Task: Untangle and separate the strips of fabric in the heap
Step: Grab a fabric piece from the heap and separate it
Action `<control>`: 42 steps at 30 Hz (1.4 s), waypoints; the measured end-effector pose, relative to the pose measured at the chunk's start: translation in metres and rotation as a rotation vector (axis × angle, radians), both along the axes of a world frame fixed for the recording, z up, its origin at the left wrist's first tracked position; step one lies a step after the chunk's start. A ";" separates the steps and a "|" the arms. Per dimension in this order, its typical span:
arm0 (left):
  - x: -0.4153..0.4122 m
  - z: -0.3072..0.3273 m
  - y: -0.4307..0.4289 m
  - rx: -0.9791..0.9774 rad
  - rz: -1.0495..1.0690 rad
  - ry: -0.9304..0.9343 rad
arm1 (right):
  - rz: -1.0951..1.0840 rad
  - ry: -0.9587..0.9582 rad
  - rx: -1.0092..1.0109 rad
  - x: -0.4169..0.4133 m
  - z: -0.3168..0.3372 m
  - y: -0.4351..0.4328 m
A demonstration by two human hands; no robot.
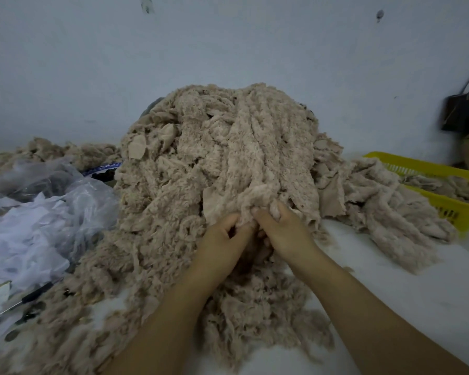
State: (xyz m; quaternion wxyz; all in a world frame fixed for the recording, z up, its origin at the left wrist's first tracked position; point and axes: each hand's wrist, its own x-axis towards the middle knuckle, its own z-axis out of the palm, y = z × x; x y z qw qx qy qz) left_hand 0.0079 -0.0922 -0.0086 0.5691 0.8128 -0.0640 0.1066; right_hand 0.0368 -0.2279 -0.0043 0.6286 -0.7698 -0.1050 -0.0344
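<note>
A tall heap of beige fluffy fabric strips [217, 147] fills the middle of the white table and spills toward me. At its lower front, my left hand [222, 239] and my right hand [282, 231] are side by side, both pinching the same bunch of strips [255, 204] that hangs from the heap. The fingertips are buried in the fabric, so the exact strip held is hidden. A flatter bundle of strips [395, 212] lies to the right, draped from the heap toward the basket.
A yellow plastic basket [444, 171] with more strips stands at the right. Crumpled clear plastic bags [38, 217] lie at the left, with a pen [19, 301] below them. Another beige pile [54, 152] sits back left. A dark bag [463, 112] hangs on the wall.
</note>
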 end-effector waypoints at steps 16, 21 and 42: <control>0.012 -0.015 0.008 0.147 0.054 0.113 | -0.216 0.099 -0.268 0.025 -0.021 -0.019; 0.013 -0.015 0.008 -0.145 0.066 0.143 | -0.141 0.013 -0.213 0.022 -0.023 -0.016; 0.007 -0.002 0.012 -0.011 0.252 -0.288 | 0.021 -0.154 0.142 0.003 -0.005 -0.005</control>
